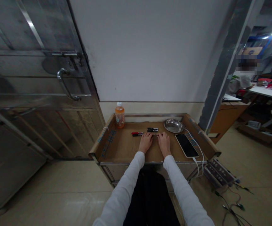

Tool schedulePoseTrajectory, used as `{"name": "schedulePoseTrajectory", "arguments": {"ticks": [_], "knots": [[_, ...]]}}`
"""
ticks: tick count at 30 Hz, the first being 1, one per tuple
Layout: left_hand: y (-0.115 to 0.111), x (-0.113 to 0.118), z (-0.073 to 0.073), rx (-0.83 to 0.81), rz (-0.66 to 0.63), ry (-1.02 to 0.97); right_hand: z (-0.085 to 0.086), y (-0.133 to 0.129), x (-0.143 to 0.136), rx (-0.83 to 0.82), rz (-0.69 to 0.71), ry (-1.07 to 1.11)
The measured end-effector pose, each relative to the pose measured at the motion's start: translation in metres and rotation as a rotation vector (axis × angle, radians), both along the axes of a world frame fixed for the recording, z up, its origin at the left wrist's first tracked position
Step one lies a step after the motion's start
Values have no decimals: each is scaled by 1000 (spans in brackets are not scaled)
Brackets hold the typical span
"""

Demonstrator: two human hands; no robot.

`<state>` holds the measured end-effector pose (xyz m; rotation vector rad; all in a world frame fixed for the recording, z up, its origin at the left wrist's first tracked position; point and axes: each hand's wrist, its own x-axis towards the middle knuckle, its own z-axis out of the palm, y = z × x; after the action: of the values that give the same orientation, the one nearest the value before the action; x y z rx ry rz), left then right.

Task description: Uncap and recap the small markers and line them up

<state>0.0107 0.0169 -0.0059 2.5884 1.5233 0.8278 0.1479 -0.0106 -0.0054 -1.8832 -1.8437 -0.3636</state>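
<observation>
My left hand (146,141) rests on the cardboard-lined tray (124,147), its fingers at the right end of the red and black markers (137,134). Close to its right is my right hand (164,141), fingers bent, with a small dark thing between the fingertips of the two hands. Whether either hand grips it is too small to tell. Just beyond the fingertips lie black markers (152,129). A round metal dish (173,125) sits at the back right, and a phone (187,145) with a white cable lies right of my right hand.
An orange drink bottle (120,116) stands at the tray's back left corner. Raised cardboard sides edge the tray. The white cable (200,150) runs over the right part and down. A power strip (220,172) and wires are on the floor at right. People are in the background.
</observation>
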Motion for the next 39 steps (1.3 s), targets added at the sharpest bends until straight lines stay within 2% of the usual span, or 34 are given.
{"name": "schedulePoseTrajectory", "arguments": {"ticks": [3,12,16,20,22,24,27,29,33,39], "knots": [[-3,-1,0,-7,9,26,0,-1,1,2,-56,12],[-5,-3,-1,21,10,-72,-2,-1,4,65,-45,108],[-7,-5,1,16,-10,-141,-1,1,5,99,121,185],[-11,-5,4,2,-33,-228,2,0,4,158,370,308],[-15,-5,6,-9,17,-241,3,-1,1,152,477,319],[-20,-6,9,1,132,-219,4,-3,-1,128,517,303],[-28,-10,12,37,357,-135,1,-1,-4,83,473,249],[-31,-14,12,22,472,-106,-3,1,-4,47,376,204],[-30,-17,9,1,534,-148,-10,6,-2,-16,179,139],[-18,-16,5,15,598,-202,-7,8,-4,-97,59,98]]}}
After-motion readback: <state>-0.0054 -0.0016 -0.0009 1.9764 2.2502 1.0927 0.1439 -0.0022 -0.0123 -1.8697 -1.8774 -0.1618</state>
